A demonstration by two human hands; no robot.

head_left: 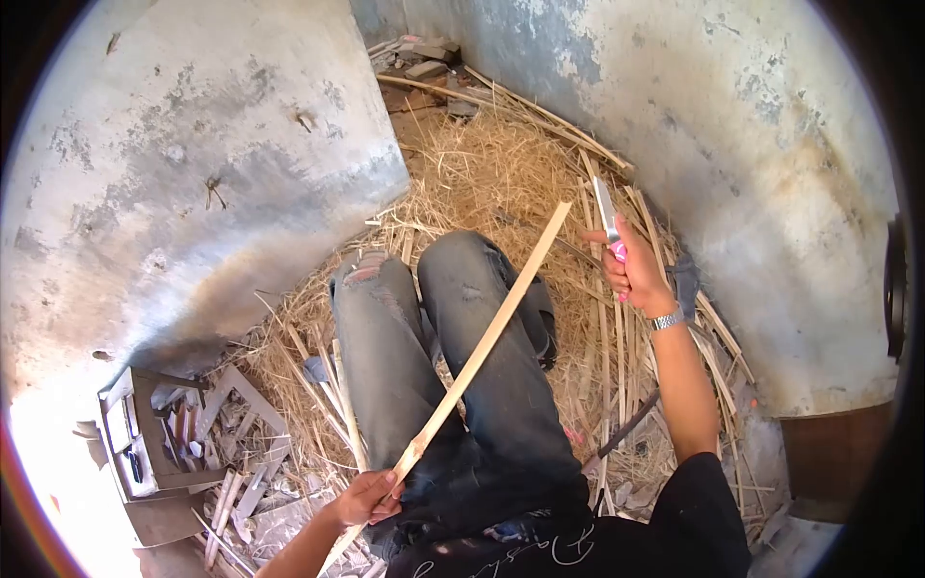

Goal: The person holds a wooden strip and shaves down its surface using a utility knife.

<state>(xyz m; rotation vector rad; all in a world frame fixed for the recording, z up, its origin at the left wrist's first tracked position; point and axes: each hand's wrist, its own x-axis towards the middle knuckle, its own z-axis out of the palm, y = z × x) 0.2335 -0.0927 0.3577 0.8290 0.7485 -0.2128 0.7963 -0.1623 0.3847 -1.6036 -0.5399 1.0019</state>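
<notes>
Left hand (371,497) pinches bamboo strip (489,337) slanting across the jeans (381,337). Right hand (636,265) holds knife (606,214), blade up, apart from strip.

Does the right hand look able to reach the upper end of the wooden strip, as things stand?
Probably yes: the right hand is near that end of the wooden strip, with no visible obstacle between, though it already grips a knife.

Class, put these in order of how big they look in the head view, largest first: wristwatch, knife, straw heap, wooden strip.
1. Straw heap
2. Wooden strip
3. Knife
4. Wristwatch
</notes>
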